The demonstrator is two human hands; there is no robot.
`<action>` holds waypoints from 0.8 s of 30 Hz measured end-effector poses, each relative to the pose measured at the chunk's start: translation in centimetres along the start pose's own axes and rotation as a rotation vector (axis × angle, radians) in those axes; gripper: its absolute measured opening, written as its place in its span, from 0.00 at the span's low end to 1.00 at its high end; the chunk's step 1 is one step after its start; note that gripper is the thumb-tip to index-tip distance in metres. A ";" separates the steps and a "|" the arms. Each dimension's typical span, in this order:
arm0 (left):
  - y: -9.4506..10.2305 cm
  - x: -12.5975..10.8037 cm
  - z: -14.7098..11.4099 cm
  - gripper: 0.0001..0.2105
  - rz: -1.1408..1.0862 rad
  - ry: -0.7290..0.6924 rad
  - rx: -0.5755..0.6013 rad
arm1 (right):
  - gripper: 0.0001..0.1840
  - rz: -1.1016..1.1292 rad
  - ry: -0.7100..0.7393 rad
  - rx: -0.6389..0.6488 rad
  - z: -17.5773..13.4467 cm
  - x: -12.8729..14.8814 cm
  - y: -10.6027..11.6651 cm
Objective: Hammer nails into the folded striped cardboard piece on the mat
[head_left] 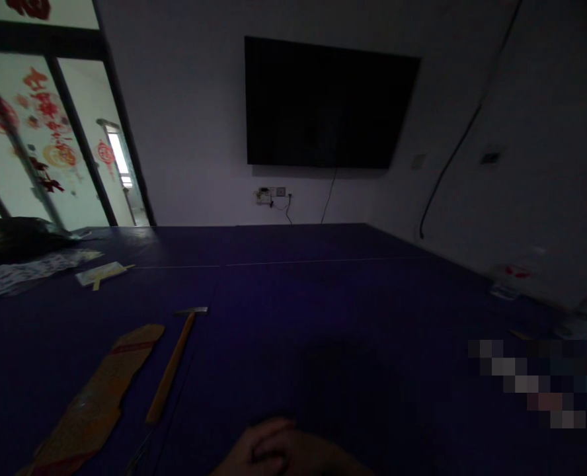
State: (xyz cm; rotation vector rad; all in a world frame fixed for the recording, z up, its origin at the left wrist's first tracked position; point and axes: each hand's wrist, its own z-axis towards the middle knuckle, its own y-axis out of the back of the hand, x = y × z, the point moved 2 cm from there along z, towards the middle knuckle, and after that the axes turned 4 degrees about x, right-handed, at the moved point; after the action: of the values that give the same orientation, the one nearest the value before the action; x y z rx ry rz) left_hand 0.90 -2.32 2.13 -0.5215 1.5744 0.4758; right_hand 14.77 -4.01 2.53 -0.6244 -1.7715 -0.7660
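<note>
purple surface (293, 297) before clasped hands (281, 448)

Clasped hands (279, 444) show low over a purple surface (273, 297), a hammer (170, 370) and brown cardboard (92, 403) lying to their left.

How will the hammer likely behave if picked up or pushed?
The hammer is probably head-heavy: its head looks metallic, its handle wooden. That solid-looking handle should stay stiff when lifted. Lying with the head crosswise, it seems likelier to pivot than roll if pushed.
</note>
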 end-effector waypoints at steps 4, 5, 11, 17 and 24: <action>0.2 0.5 0.0 0.28 -0.061 -0.011 0.046 | 0.17 0.042 0.038 0.019 -0.1 0.3 -0.2; 0.2 0.8 0.0 0.28 -0.076 -0.023 0.051 | 0.17 0.060 0.064 0.036 -0.1 0.4 -0.3; 0.1 2.2 0.3 0.32 -0.165 -0.025 0.115 | 0.20 0.185 0.023 0.112 0.0 1.7 -0.5; 0.1 2.0 0.4 0.35 -0.162 -0.025 0.088 | 0.26 0.194 0.020 0.128 -0.3 2.7 -0.1; -0.1 1.6 0.7 0.35 -0.185 -0.023 0.153 | 0.28 0.116 0.007 0.216 0.4 0.5 0.0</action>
State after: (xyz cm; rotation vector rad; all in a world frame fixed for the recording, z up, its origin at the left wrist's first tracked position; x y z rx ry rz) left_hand 1.45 -2.06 0.53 -0.5365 1.5102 0.2181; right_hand 14.40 -3.73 2.90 -0.5717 -1.7661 -0.4892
